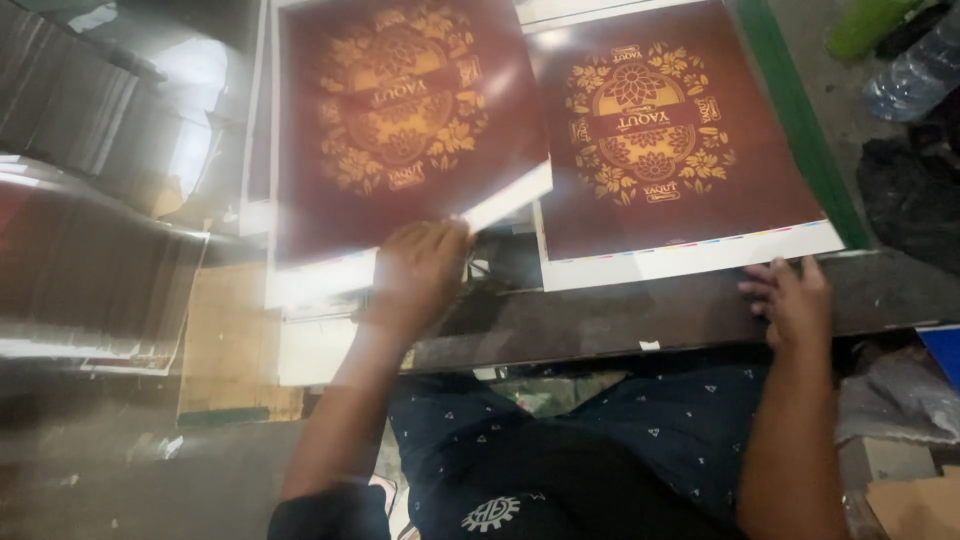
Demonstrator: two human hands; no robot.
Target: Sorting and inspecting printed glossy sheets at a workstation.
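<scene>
The left hand [420, 272] grips the lower edge of a maroon printed sheet [400, 120] at upper centre; the right hand [795, 298] rests open on the dark worktop [620, 315], just below another sheet [680, 150].

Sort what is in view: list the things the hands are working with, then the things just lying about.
In hand: left hand lifting a glossy maroon printed sheet; right hand beside a flat maroon printed sheet.
Lying about: clear plastic bottle; brown cardboard piece.
</scene>
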